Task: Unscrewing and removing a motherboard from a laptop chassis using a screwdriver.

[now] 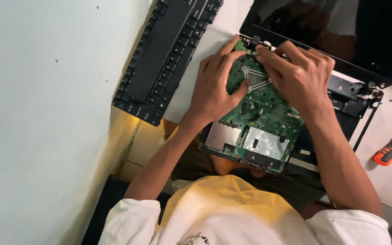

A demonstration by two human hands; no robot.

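A green laptop motherboard (255, 131) lies in the black laptop base (350, 97) in front of me. My left hand (214, 86) rests on the board's left side, thumb by a metal bracket (256, 78), fingertips at the board's far corner. My right hand (298, 75) lies over the board's upper right, its fingers pinching a small part at that same far corner (250, 51), next to the hinge. What the fingertips grip is too small to make out.
A detached black keyboard (164, 54) lies at the upper left on the white table (209, 41). The dark laptop screen (341, 27) lies open at the top right. An orange-handled screwdriver (391, 152) rests at the right. A pale wall (46, 113) fills the left.
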